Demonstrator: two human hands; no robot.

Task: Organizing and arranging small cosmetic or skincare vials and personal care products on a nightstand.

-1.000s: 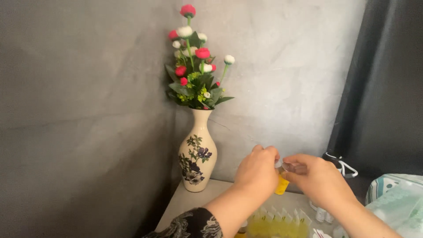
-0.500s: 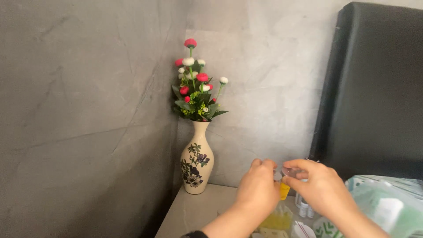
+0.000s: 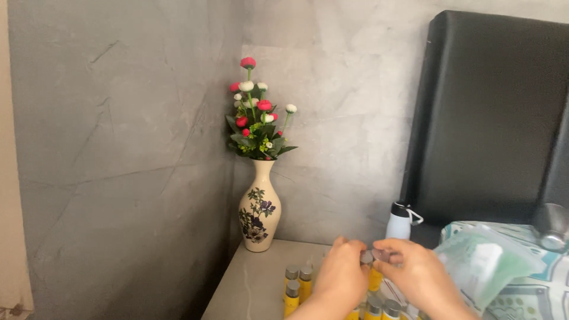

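Hands met low in the frame, a little right of centre. Your left hand came up from the bottom edge with its back to the camera, the fingers curled narrow around a small yellow bottle. Your right hand reached in from the lower right, thumb and fingertips pinched tight on the bottle's silver cap. The two hands touched each other at the cap.

The bottle stood upright between them, its long axis vertical and the cap pointing up; most of its body was hidden behind your fingers, so only a strip of yellow showed.

More capped bottles of the same kind, yellow with dull metallic tops, stood upright just left of and below your hands on the pale, smooth tabletop.

At the table's far corner, left of centre, stood a glossy cream vase with a narrow neck and a painted dark floral pattern, holding red and white artificial flowers. The walls behind were grey and marbled. A black padded panel filled the upper right, with a white bottle with a black lid at its foot, and a translucent green plastic bag lay at lower right.
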